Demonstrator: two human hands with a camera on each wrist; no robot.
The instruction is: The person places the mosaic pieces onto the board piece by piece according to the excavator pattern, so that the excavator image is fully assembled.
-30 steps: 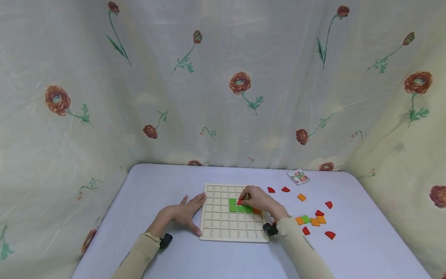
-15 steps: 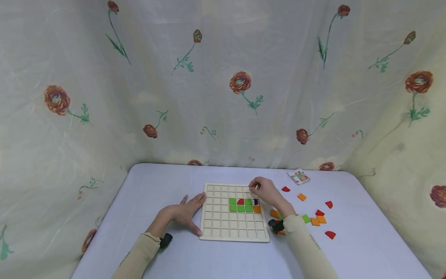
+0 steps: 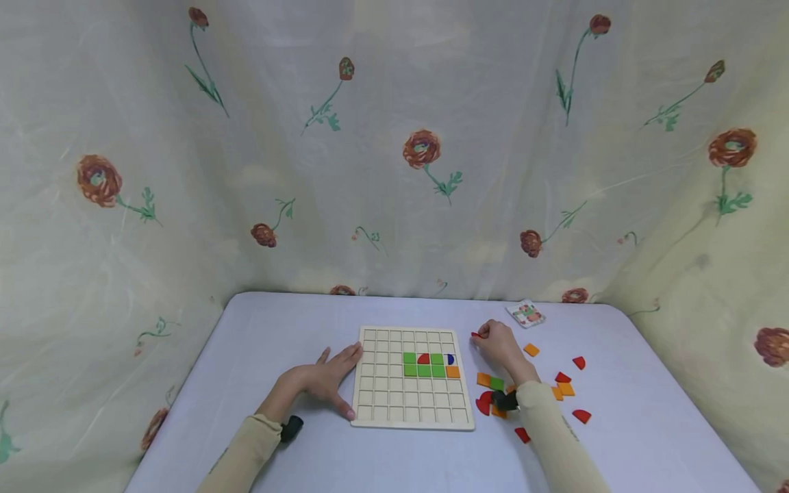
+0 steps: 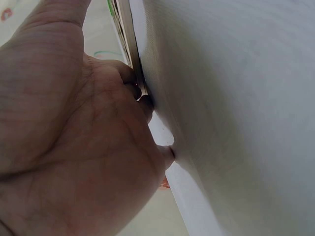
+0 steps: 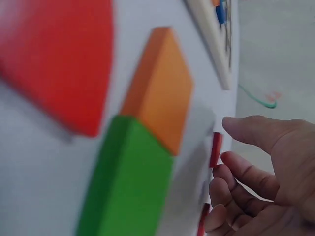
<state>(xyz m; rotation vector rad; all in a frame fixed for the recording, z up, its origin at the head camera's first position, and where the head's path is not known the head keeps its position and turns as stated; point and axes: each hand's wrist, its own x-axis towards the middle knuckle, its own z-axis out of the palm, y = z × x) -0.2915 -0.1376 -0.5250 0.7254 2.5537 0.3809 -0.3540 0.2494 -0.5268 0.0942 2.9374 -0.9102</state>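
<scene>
A wooden grid board (image 3: 394,404) lies on the pale table, holding several green tiles (image 3: 424,370), a red quarter-round (image 3: 423,358), a blue piece (image 3: 451,358) and an orange tile (image 3: 453,372). My left hand (image 3: 333,376) lies flat on the table with its fingers against the board's left edge (image 4: 129,44). Just right of the board's far corner, my right hand (image 3: 481,335) has thumb and forefinger curled round a small red piece (image 3: 475,335) lying on the table. In the right wrist view that red piece (image 5: 215,149) sits between the two fingertips.
Loose orange, green and red pieces lie right of the board: orange tile (image 3: 531,350), red piece (image 3: 579,361), a green tile (image 5: 128,182) beside an orange one (image 5: 160,88). A small picture card (image 3: 526,313) lies at the back. Flowered curtain surrounds the table.
My right hand left the red quarter-round in the board, drew back off the grid and moved right to the loose red piece. The left hand stayed put.
</scene>
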